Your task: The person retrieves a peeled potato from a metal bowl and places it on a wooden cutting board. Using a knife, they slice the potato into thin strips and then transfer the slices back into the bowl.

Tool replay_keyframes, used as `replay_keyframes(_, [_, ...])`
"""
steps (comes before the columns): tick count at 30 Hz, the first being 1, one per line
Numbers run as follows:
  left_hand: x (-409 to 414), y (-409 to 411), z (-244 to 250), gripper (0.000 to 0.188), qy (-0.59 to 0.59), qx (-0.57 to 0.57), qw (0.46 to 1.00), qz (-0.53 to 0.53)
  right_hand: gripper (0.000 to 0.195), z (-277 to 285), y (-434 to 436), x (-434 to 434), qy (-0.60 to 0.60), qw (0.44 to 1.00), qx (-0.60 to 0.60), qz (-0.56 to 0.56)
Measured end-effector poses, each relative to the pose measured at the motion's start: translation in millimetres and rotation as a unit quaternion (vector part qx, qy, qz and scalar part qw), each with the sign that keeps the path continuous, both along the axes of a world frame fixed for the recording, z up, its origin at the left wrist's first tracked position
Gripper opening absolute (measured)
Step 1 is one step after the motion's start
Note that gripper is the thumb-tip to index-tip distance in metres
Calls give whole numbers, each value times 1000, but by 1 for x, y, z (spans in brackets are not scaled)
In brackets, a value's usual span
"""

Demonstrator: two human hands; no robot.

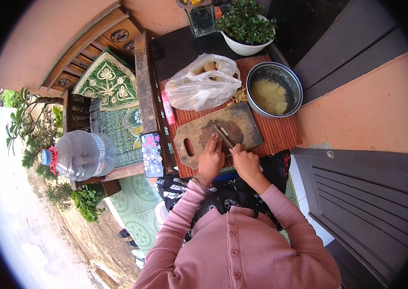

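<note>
On a worn wooden cutting board (195, 132) with a slot handle, my right hand (248, 164) grips a knife (224, 137) whose blade slants up and to the left. My left hand (211, 159) rests on the board just left of the blade, fingertips close against it. Whether those fingers pinch a piece is hidden. A small pale strip (225, 130), perhaps potato, lies by the blade's far side. Dark, wet-looking staining surrounds the knife. Beyond the board's right corner stands a round metal pot (275, 115) holding peeled, cut potato pieces (269, 90) in liquid.
A clear plastic bag (200, 92) of potatoes (209, 67) sits behind the board, with peelings (239, 96) beside it. A pink tube (168, 108) lies left on the red mat (279, 132). A patterned phone case (152, 155), large water bottle (81, 155) and potted plant (247, 41) surround these.
</note>
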State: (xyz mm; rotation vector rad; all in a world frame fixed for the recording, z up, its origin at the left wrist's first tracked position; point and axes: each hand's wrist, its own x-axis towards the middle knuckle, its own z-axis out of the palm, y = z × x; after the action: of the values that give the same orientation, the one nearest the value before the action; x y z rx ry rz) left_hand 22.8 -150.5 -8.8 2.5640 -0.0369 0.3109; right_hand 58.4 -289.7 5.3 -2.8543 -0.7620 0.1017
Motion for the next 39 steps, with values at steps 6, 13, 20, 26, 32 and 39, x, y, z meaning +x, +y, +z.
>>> replay_keyframes(6, [0,0,-2,46,-2,5,1000,-2,32,3,-3,1,13,1000,7,-3])
replay_keyframes(13, [1,1,-2,46,-7,11,1000,-10,33,4,-5,-2,30,999,23,-9])
replay_keyframes(20, [-1,2,-3,46,-8,6,1000,-14,33,12,-5,-3,42,998,43,-5])
replay_keyframes(26, [-1,3,-4,45,-10,1,1000,-12,32,10,-5,-4,43,997,58,4])
replay_keyframes(32, [-1,3,-2,44,-11,-2,1000,-8,32,11,-7,-5,53,997,53,13])
replay_keyframes(39, [0,5,-4,45,-2,11,1000,-19,31,12,-7,-3,52,997,47,21])
